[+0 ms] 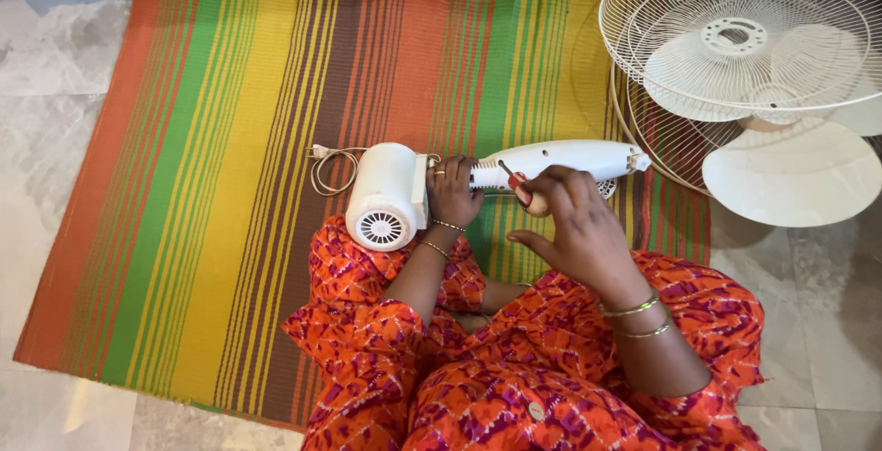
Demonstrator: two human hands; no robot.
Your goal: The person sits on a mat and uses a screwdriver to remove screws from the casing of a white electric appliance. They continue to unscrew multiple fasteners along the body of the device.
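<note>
The left hand (pixel 452 192) is extended forward from the lap, palm down, with the fingers curled closed in a grip. The left forearm is raised from the knee and angled up toward the wrist. The right hand (pixel 571 223) is held just beside the left, wrist bent, with thumb and fingers pinched closed at the front. The right forearm is angled inward from the lower right.

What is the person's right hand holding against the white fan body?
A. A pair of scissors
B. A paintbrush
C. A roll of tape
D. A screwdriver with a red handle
D: the right hand grips a red-handled screwdriver whose tip meets the white fan body, while the left hand steadies it beside the motor housing.
</note>
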